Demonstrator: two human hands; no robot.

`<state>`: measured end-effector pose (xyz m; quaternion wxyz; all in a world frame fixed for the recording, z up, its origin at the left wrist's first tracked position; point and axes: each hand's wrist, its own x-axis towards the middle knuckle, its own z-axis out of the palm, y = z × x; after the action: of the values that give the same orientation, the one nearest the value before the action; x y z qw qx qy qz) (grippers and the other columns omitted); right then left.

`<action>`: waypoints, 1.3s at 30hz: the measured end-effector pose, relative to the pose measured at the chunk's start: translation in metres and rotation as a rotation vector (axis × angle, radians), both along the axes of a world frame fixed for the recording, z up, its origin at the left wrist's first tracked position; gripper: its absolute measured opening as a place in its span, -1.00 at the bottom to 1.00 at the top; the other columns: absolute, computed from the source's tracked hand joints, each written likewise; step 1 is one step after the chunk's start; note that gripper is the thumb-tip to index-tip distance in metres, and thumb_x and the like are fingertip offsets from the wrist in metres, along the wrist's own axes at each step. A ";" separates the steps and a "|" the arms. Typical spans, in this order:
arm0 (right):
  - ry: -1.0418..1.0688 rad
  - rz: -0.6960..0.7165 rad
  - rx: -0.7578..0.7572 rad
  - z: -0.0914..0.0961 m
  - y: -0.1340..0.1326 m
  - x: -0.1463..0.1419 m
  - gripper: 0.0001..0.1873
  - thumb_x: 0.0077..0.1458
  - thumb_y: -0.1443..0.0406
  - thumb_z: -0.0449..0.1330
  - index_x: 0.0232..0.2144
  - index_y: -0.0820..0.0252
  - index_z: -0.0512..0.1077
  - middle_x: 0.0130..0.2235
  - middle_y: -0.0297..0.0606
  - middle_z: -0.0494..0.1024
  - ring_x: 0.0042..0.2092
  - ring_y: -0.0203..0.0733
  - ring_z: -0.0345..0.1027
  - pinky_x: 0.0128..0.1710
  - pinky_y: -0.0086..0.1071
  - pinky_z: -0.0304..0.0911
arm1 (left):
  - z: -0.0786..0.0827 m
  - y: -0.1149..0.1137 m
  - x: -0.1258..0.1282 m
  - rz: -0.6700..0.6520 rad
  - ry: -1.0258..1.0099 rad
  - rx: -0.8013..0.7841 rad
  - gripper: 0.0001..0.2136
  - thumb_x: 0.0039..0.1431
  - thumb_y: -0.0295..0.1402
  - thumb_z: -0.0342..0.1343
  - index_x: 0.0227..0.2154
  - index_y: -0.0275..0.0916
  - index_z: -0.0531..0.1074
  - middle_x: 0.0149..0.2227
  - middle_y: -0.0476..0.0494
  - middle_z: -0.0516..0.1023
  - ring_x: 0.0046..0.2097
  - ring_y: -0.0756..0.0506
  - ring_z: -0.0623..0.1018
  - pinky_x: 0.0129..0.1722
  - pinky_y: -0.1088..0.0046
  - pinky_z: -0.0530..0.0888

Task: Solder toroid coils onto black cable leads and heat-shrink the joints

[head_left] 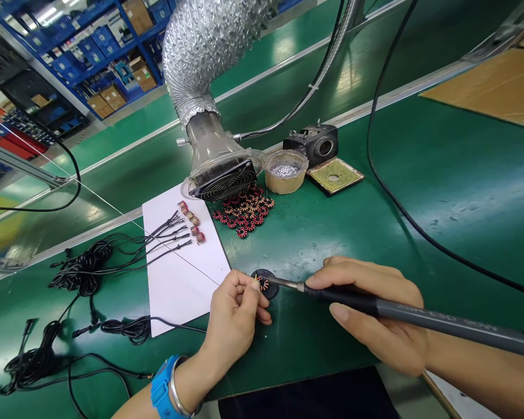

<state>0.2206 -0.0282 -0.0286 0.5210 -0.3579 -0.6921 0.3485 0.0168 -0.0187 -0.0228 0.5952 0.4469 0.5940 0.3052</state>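
My right hand [375, 314] is wrapped round a black and grey soldering iron [402, 311]. Its tip meets a small toroid coil [263, 283] wound in red and copper, which lies on a round black pad [271, 291]. On the coil's other side, my left hand [236, 317] is closed in a pinch at its edge. A thin, taut solder wire [179, 255] runs from the upper left into those fingers. A short yellow lead shows at the fingertips; what else they pinch is hidden.
Several finished-looking coils [242, 215] lie beneath a fume extractor [225, 180]. Behind are a tub of silvery material [286, 174], a yellow sponge [335, 176] and an iron stand [314, 142]. Black cables [87, 265] and a white board [179, 297] lie left; a black cord [402, 215] crosses right.
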 end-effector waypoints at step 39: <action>-0.366 -0.408 0.131 -0.020 0.078 0.040 -0.68 0.28 0.35 0.04 0.06 0.06 0.33 -0.42 -0.34 0.48 -0.44 -0.34 0.40 -0.34 -0.47 0.31 | 0.001 0.000 -0.004 -0.051 -0.017 -0.014 -0.74 0.22 -0.16 0.05 -0.41 -0.26 0.28 -0.51 0.02 0.46 -0.56 0.06 0.49 -0.51 0.55 0.44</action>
<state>0.2607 0.0501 -0.0482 0.4687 -0.5124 -0.7094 0.1206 0.0125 -0.0185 -0.0216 0.6111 0.4550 0.5794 0.2897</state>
